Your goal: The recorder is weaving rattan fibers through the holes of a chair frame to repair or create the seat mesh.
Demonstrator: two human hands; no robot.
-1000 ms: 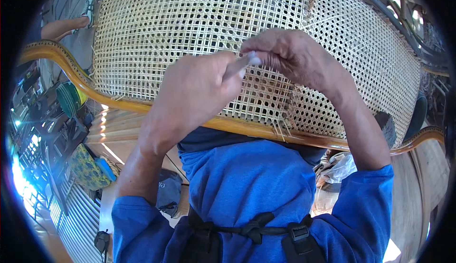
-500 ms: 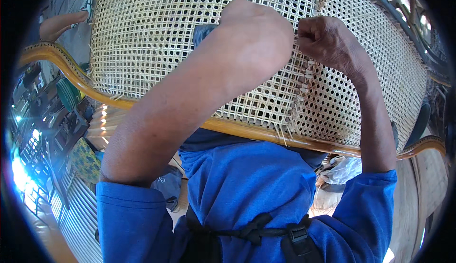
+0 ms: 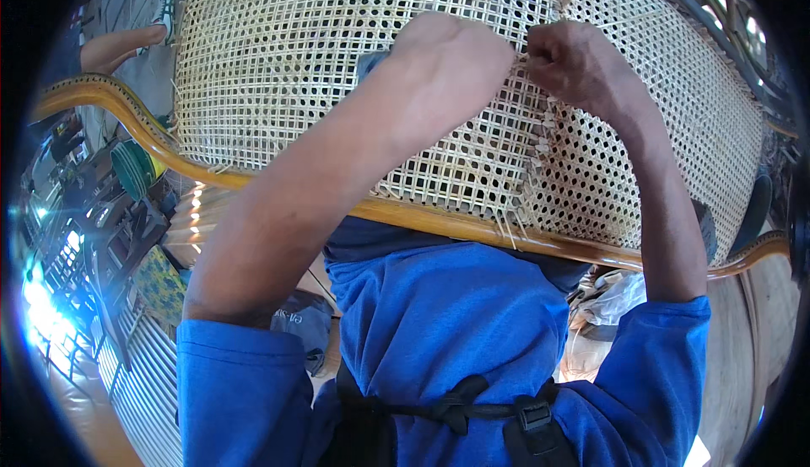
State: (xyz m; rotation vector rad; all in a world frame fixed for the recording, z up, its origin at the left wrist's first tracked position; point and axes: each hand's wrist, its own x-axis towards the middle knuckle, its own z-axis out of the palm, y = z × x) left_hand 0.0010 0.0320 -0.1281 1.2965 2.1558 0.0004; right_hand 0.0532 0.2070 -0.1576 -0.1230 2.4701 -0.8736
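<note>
A woven cane panel stretches across a curved, varnished wooden frame in front of me. My left hand is bent over the weave, closed, with its fingers mostly hidden behind the back of the hand. Just right of it, my right hand is curled into a fist beside the seam, where the open weave meets a denser one. Whatever either hand grips is too hidden to make out. Loose cane ends poke over the near rail below the seam. A small blue thing shows beside my left wrist.
Another person's leg and shoe are at the far left. Stacked dark furniture parts and a green round object stand left of the frame. A dark bag and clear plastic lie below the near rail.
The view has shifted slightly, so the panel and frame sit a little to the right. My left hand is slightly lower in view; both hands stay closed near the seam.
</note>
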